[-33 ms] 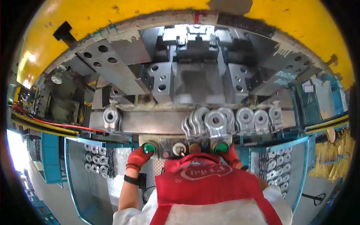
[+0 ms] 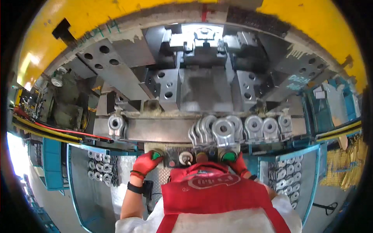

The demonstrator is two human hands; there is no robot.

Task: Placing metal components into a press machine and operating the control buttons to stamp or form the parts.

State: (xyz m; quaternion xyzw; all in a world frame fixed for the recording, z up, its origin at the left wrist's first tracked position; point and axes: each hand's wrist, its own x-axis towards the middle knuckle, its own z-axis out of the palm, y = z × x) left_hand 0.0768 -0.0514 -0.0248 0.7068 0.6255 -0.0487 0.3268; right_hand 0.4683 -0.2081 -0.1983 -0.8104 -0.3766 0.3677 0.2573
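Observation:
My left hand (image 2: 146, 164), in a red glove, rests at the left end of the control box (image 2: 173, 149), its thumb side by a green push button (image 2: 156, 155). At the box's other end my right hand (image 2: 237, 164), also red-gloved, lies just right of a second green push button (image 2: 229, 156), which shows whole. Both hands hold nothing, fingers stretched forward; part of the right hand is hidden. Beyond the box, several grey metal parts with ring-shaped heads (image 2: 223, 129) stand on the press ledge (image 2: 159, 128). One similar part (image 2: 115, 124) stands apart at the left.
Steel die blocks (image 2: 169, 87) fill the press opening, under a yellow press frame (image 2: 155, 8). A lit ring-headed part (image 2: 204, 33) shows deep inside. Blue-edged bins with rows of metal parts flank me, left (image 2: 72, 174) and right (image 2: 312, 174). A red hose (image 2: 77, 130) runs along the left.
My right thumb has come off the right green button, and the hand has shifted outward. My left hand has moved slightly on its button. More of the press interior shows at the back.

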